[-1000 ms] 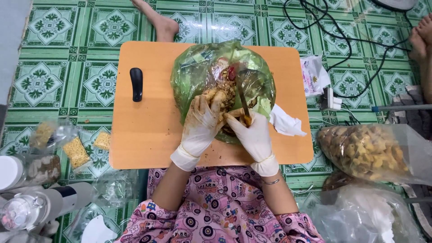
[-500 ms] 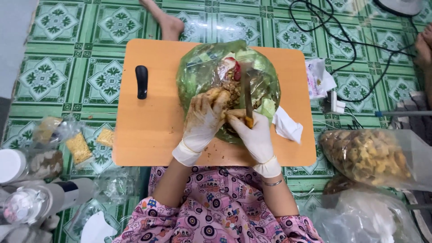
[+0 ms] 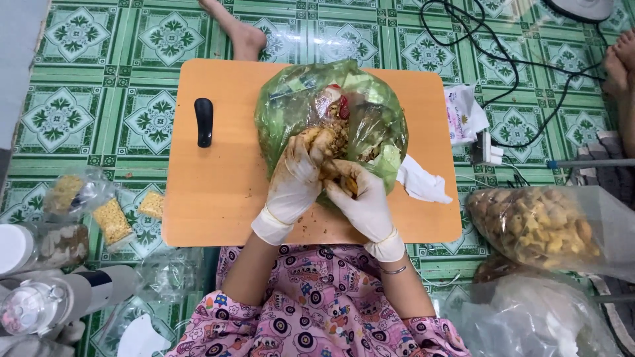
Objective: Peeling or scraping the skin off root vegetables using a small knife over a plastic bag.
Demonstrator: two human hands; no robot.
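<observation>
A big clear green-tinted plastic bag (image 3: pixel 370 119) full of mixed food lies on a low orange table (image 3: pixel 225 192). Both my hands wear white gloves smeared with brown sauce. My left hand (image 3: pixel 297 175) is curled around a clump of yellowish-brown food (image 3: pixel 324 142) at the bag's near side. My right hand (image 3: pixel 357 195) is closed on food just below it, and the two hands touch. What sat in the right hand earlier, a thin dark stick-like thing, is hidden.
A black handle-shaped object (image 3: pixel 204 121) lies on the table's left. A crumpled white tissue (image 3: pixel 423 182) sits right of the bag. Bags of snacks (image 3: pixel 549 228) are on the tiled floor at right, small packets (image 3: pixel 109 221) and bottles (image 3: pixel 40 304) at left. Cables (image 3: pixel 529 66) and other people's bare feet (image 3: pixel 241 33) are beyond.
My hands have drawn closer together over the food at the bag's near side. The thin dark stick seen by my right hand is out of sight.
</observation>
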